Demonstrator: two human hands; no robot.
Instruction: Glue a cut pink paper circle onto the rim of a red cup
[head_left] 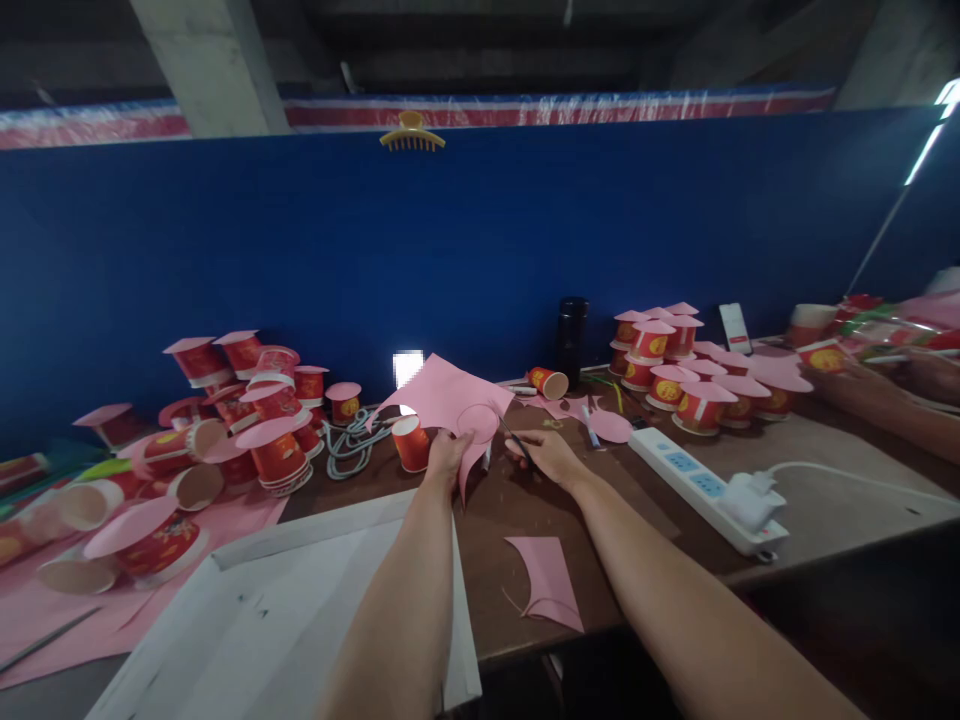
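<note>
My left hand (446, 455) grips a sheet of pink paper (439, 395) near its lower edge, thumb on top. A circle outline is marked on the sheet, and its lower and right edges are cut in curves. My right hand (551, 455) is closed around a dark pair of scissors (519, 440), whose blades point up and left to the paper's right edge beside the circle; the handles are mostly hidden by the fingers. An upright red paper cup (410, 443) stands just left of my left hand. On the table below lies a curved pink paper scrap (550, 583).
Red cups with pink paper discs (276, 450) crowd the left; more stacked cups (697, 405) stand right. A white power strip (705, 490) lies right of my right hand. A white board (300, 610) lies front left. Another person's arm (877, 395) is at far right.
</note>
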